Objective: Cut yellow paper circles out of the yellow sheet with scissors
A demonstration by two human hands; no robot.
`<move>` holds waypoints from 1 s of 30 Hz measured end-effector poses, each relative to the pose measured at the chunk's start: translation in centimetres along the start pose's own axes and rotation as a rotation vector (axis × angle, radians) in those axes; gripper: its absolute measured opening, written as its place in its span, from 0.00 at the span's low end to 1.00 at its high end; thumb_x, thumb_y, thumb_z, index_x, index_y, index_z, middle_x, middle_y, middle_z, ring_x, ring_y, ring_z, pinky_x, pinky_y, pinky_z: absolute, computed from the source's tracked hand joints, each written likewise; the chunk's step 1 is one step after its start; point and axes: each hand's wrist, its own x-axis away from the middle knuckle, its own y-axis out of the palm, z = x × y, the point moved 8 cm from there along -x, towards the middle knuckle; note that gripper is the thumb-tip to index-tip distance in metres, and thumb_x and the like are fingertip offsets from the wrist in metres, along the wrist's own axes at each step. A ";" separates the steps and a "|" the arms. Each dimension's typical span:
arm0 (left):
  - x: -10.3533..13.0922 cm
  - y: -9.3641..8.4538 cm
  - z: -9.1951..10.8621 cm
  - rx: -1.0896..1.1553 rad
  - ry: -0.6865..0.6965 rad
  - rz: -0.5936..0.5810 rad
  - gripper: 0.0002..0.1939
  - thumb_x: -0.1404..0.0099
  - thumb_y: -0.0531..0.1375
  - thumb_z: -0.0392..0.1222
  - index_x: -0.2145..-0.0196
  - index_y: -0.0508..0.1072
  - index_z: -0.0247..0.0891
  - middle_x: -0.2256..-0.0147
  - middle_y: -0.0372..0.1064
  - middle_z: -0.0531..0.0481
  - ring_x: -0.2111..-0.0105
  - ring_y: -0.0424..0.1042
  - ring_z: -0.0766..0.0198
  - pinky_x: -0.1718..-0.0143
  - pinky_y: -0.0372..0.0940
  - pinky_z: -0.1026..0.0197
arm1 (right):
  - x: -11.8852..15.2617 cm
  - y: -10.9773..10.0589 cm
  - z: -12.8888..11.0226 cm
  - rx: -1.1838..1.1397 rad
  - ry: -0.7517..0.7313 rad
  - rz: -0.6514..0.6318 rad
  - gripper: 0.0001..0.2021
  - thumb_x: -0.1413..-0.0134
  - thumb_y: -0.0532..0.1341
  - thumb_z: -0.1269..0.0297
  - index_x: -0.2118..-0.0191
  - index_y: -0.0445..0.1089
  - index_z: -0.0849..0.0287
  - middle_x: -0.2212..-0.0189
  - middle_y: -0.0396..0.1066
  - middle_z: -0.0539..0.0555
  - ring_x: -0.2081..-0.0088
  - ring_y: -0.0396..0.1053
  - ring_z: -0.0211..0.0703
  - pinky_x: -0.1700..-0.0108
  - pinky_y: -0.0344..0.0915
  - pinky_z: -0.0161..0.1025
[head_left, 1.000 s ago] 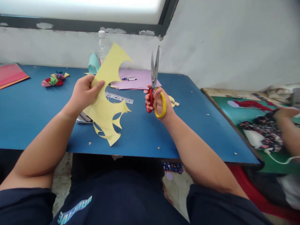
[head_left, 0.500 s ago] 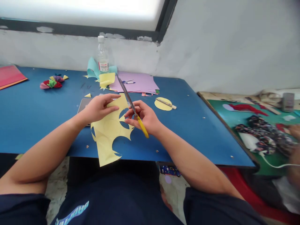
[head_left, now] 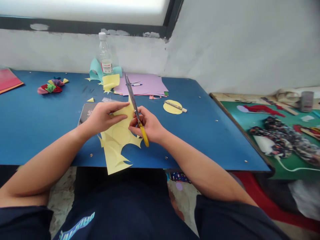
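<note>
While left hand [head_left: 101, 117] pinches jagged yellow paper [head_left: 117, 143], right hand [head_left: 147, 125] grasps scissors [head_left: 136, 111]

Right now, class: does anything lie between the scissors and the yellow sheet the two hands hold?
Nothing visible does. The scissors in the right hand already meet the yellow sheet, which the left hand pins.

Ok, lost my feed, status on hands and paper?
Left hand pinning yellow paper. Right hand gripping scissors, blades over the sheet. Nothing blocking.
</note>
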 end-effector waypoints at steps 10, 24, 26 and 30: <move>0.0 -3.4 -4.7 0.180 -0.447 0.342 0.46 0.32 0.85 0.48 0.22 0.76 0.43 0.25 0.81 0.32 0.26 0.82 0.38 0.21 0.76 0.33 | -0.5 -5.1 -0.2 -0.066 -0.033 0.370 0.40 0.52 0.83 0.37 0.49 0.56 0.45 0.63 0.78 0.46 0.63 0.80 0.47 0.56 0.81 0.50; 1.1 2.2 -3.8 0.514 -0.504 0.005 0.28 0.37 0.87 0.62 0.49 0.93 0.42 0.48 0.94 0.37 0.44 0.93 0.38 0.42 0.91 0.39 | -0.1 -7.7 -1.0 0.043 -0.052 0.489 0.38 0.39 0.79 0.34 0.38 0.60 0.44 0.56 0.77 0.50 0.56 0.81 0.49 0.52 0.82 0.51; 1.0 1.0 -4.1 0.429 -0.490 0.129 0.27 0.33 0.85 0.63 0.47 0.92 0.42 0.49 0.94 0.39 0.47 0.93 0.41 0.47 0.90 0.43 | 0.4 -7.9 -1.9 0.097 -0.095 0.516 0.33 0.33 0.78 0.34 0.39 0.63 0.45 0.58 0.76 0.51 0.55 0.82 0.49 0.48 0.83 0.52; 0.7 -2.9 -3.2 0.278 -0.353 0.428 0.23 0.27 0.80 0.63 0.48 0.90 0.42 0.46 0.93 0.45 0.47 0.90 0.50 0.46 0.85 0.47 | 1.6 -7.6 -4.0 0.192 -0.216 0.511 0.36 0.30 0.72 0.20 0.40 0.69 0.46 0.61 0.73 0.50 0.58 0.77 0.49 0.46 0.81 0.53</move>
